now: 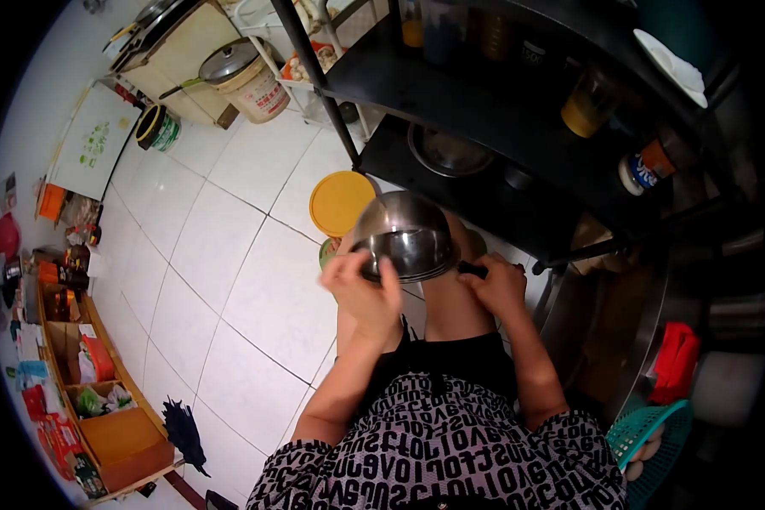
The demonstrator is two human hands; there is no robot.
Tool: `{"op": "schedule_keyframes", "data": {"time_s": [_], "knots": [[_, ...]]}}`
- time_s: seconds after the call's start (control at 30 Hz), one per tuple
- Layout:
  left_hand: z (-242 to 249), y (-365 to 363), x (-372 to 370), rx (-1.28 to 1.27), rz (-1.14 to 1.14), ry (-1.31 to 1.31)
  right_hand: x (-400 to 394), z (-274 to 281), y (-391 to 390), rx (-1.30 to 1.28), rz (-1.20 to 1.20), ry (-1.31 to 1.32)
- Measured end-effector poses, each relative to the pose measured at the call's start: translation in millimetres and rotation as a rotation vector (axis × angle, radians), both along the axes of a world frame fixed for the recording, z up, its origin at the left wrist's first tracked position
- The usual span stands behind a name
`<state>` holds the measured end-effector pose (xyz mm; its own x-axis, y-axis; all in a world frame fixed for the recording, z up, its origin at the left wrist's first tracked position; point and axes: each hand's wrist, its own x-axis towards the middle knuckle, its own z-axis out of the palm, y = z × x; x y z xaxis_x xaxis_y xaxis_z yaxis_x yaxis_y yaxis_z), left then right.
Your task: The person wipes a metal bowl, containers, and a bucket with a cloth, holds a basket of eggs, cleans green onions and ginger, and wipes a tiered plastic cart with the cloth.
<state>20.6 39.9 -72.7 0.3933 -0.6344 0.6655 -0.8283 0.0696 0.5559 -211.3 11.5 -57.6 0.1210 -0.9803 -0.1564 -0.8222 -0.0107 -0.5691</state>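
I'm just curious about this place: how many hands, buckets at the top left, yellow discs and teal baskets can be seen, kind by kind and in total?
Left hand, right hand: 2
White bucket, green bucket: 2
Yellow disc: 1
Teal basket: 1
Total: 6

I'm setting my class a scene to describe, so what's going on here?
A person is handling a shiny metal bowl above their knees. Their left hand, a little blurred, is at its near side; their right hand holds a black handle beside it. I can't tell whether the handle belongs to the bowl. A yellow lid sits just beyond, near a black shelf.
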Motion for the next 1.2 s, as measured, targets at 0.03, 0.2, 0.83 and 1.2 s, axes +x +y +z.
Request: {"op": "schedule_keyframes", "data": {"time_s": [0.03, 0.2, 0.83, 1.2], "knots": [[-4, 8, -9, 0.1, -0.126, 0.007, 4, 1, 1, -0.043, -0.03, 0.02], [32, -1, -47, 0.3, -0.402, 0.206, 22, 39, 14, -0.212, -0.008, 0.098], [54, -13, 21, 0.233, -0.391, 0.956, -20, 149, 25, -0.348, 0.127, -1.108], [91, 11, -20, 0.264, -0.62, 1.062, 101, 228, -29, -0.932, 0.395, -1.341]]}}
